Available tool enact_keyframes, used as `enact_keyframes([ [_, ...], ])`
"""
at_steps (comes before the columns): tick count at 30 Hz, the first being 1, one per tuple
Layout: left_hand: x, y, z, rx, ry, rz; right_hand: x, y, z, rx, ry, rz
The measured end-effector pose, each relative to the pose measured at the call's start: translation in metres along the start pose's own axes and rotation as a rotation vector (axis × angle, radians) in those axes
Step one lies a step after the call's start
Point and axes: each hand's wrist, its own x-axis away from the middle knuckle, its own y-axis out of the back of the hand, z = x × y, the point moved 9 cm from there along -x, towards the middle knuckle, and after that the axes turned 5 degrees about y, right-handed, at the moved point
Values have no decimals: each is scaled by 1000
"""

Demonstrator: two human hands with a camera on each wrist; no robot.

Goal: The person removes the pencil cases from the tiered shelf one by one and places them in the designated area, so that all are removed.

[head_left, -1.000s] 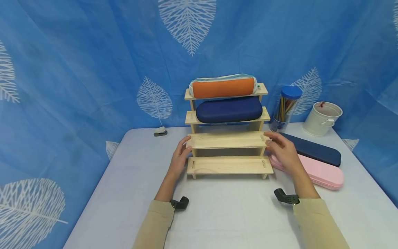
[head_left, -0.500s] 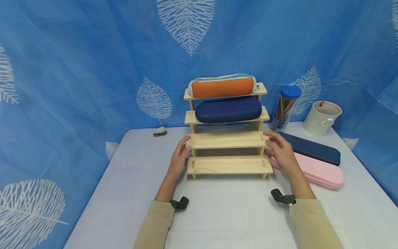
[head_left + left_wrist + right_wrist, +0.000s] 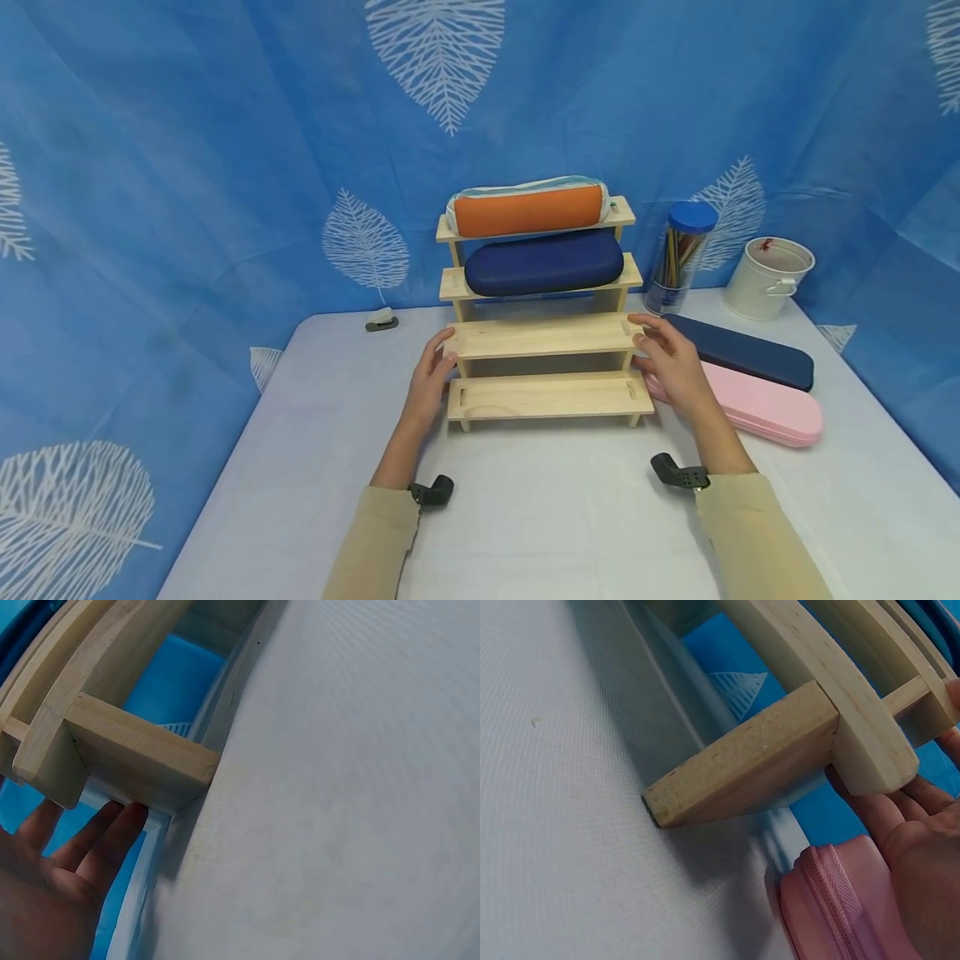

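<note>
1. Bare left hand [image 3: 429, 382], at left: fingers [image 3: 111, 841] extended toward the far side.
2. Bare right hand [image 3: 677, 367], at right: fingers slightly bent, pointing far-left.
3. Beige-sleeved arms [image 3: 375, 533] slant inward from near.

White bucket [image 3: 756, 287] near blue-lidded jar [image 3: 679, 260]

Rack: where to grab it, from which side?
Likely best by both ends of the second board up, left hand and right hand from opposite sides. The rack is wide, and its board ends overhang the supports, giving fingers an edge. Keep it level: orange case and blue case rest above.
</note>
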Motion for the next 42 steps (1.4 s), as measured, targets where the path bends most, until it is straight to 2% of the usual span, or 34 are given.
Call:
enact_keyframes([
  [6, 4, 4, -9, -50, -3, -28, -1, 0, -1, 56, 24, -4],
  [9, 5, 8, -17, -139, -27, -99, 1, 2, 0, 91, 37, -13],
  [12, 6, 17, -30, -200, -86, -221, 2, 2, 2, 93, 55, -24],
  [16, 12, 27, -56, -178, -175, -345, 1, 1, 4, 92, 63, -32],
  [18, 13, 31, -64, -171, -209, -368, 1, 2, 3, 99, 58, -37],
  [29, 5, 37, -93, -172, -333, -366, 0, 1, 1, 124, 54, -27],
  [32, -1, 32, -104, -166, -373, -337, 0, 0, 2, 137, 60, -38],
  [37, -9, 17, -122, -75, -430, -238, 2, 2, 0, 154, 50, -47],
  [42, 3, 7, -152, -119, -486, -240, 2, 2, -1, 153, 52, -44],
])
